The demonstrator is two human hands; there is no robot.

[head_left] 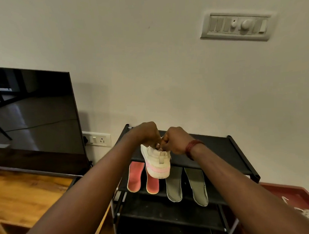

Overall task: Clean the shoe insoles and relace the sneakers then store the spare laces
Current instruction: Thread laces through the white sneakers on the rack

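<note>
A white sneaker [157, 162] with a pink-edged sole stands heel towards me on the top shelf of a black shoe rack [222, 149]. My left hand [147, 134] and my right hand [176, 140] are both curled over its tongue area, fingertips meeting at the lace eyelets; what they pinch is hidden by the fingers. Two pink insoles [136, 176] and two grey insoles [197, 185] lie side by side on the second shelf below. White laces [308, 214] lie in a red tray [295, 192] at the lower right.
A dark television screen [35, 111] stands on a wooden cabinet [21, 197] to the left of the rack. A wall socket [98, 139] sits behind it, and a switch panel [236, 26] is high on the wall.
</note>
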